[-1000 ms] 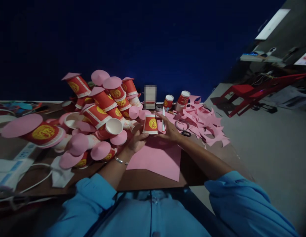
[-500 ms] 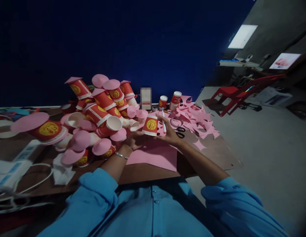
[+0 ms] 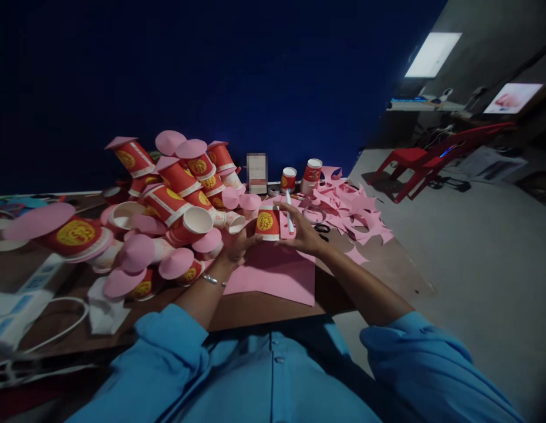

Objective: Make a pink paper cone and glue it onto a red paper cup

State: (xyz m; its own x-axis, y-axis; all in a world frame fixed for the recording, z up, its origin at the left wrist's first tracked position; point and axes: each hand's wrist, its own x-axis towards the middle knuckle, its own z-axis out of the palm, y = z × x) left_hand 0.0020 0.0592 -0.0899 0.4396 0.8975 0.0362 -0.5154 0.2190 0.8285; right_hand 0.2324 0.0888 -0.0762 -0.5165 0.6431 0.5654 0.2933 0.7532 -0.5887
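Between my hands is a red paper cup [image 3: 268, 224], upside down, with a round gold emblem and a white rim at the bottom. My right hand [image 3: 303, 234] grips its right side, index finger near the top and thumb near the rim. A white marker [image 3: 290, 216] stands upright against the fingers of that hand. At the cup's lower left, my left hand [image 3: 241, 245] closes on the rim with its thumb; its other fingers are partly hidden. Under both hands lies a pink paper sheet [image 3: 277, 273] on the brown table [image 3: 238, 311].
Left lies a heap of red cups [image 3: 167, 202] topped with pink paper cones. Pink paper scraps [image 3: 352, 205] and black scissors [image 3: 321, 230] lie right. Two red cups [image 3: 313, 170] stand behind. A power strip [image 3: 29, 294] with cables sits front left; a red chair [image 3: 414, 164] stands beyond.
My left hand has shifted slightly left, and its thumb now shows at the cup's lower edge. The cup has turned slightly more upright. The whole view has shifted a little.
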